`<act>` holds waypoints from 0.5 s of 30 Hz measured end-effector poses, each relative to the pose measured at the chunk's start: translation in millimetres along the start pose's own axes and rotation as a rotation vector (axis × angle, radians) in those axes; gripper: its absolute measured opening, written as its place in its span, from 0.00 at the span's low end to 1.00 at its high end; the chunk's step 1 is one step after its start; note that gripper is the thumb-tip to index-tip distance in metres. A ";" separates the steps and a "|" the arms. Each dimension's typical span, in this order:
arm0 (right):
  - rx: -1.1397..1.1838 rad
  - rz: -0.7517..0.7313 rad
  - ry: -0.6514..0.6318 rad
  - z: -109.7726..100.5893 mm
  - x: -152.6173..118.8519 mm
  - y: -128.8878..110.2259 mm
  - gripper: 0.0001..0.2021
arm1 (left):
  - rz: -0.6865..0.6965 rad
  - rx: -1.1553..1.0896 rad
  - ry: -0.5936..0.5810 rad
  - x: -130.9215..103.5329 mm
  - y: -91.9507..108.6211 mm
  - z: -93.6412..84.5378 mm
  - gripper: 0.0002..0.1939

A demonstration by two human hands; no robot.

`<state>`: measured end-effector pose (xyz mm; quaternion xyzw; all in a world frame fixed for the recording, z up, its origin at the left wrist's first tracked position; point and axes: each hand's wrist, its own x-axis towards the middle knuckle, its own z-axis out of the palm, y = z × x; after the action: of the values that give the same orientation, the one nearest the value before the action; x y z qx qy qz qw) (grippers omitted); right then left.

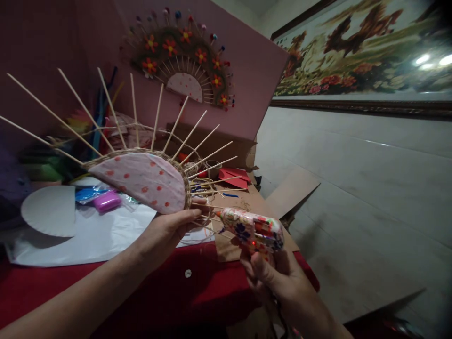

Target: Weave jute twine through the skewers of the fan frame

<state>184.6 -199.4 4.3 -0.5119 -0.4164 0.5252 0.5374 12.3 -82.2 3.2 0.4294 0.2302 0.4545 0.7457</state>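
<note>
My left hand [178, 223] grips the lower right end of a half-round craft piece [141, 181], covered in pale cloth with red dots. Twine is woven along its curved rim, and thin wooden sticks [158, 117] fan out from it. My right hand [271, 273] is wrapped round the handle of a flower-patterned hot glue gun [250, 228] with a small red light. The gun's orange nozzle points left, close to the sticks by my left fingers. Whether the nozzle touches a stick I cannot tell.
A finished fan decoration [183, 61] with felt flowers hangs on a pink board behind. On the red-covered table [158, 292] lie a white half-disc [49, 212], a purple packet [107, 201], red paper [235, 178] and brown cardboard [226, 249]. A tiled wall [370, 188] stands at right.
</note>
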 end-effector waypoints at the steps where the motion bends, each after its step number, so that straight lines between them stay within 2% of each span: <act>1: -0.017 0.003 -0.024 0.8 3.0 0.8 0.21 | -0.003 0.002 0.000 -0.4 0.1 0.4 0.10; 5: -0.077 -0.019 -0.112 0.4 11.1 -2.3 0.22 | -0.022 0.016 -0.004 -2.9 0.6 2.0 0.09; 15: -0.073 -0.035 -0.116 0.9 16.5 1.2 0.20 | -0.002 0.047 -0.010 -6.5 3.5 8.5 0.10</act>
<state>185.3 -183.1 1.7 -0.4924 -0.4749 0.5290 0.5023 13.7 -90.7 10.4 0.4488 0.2374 0.4462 0.7369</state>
